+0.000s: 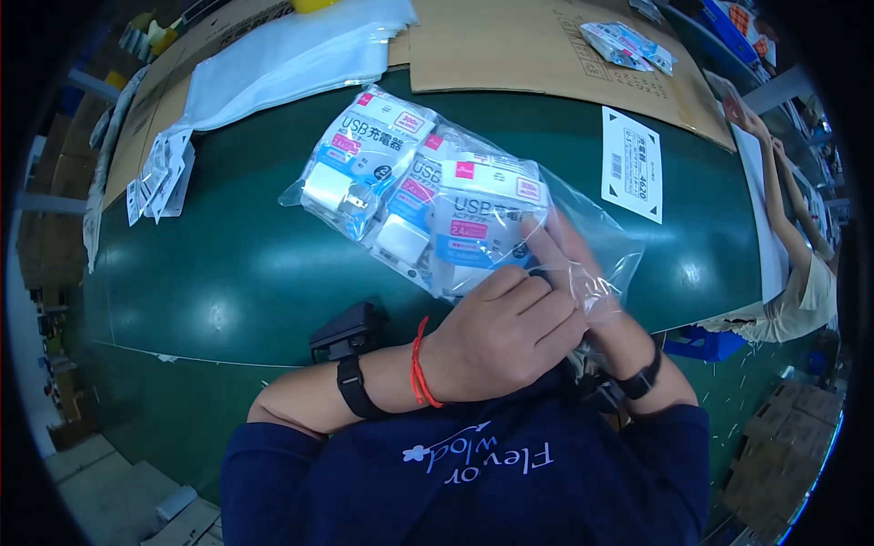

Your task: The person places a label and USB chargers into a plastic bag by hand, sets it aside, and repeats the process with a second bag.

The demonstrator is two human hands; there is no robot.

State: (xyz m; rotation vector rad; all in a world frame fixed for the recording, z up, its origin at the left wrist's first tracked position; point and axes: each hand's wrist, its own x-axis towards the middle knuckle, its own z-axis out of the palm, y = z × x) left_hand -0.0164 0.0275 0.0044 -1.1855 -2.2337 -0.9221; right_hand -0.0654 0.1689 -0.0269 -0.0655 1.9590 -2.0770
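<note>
A clear plastic bag (596,227) lies slantwise over the green table, its mouth toward me. Inside are several packaged white chargers (369,155) with blue, white and pink cards, partly overlapping. My left hand (514,332) is closed, pinching the bag's edge at the mouth. Reaching into the bag, my right hand (566,250) grips the nearest charger packet (487,214) at its right side. Clear film covers these fingers, and some of them are hidden behind the packet.
A stack of empty clear bags (287,77) lies at the back left, near white tags (164,177). Flattened cardboard (537,55) covers the far edge, with more packets (628,45) on it. A printed white label sheet (632,164) lies right. Another person's arms (787,191) show far right.
</note>
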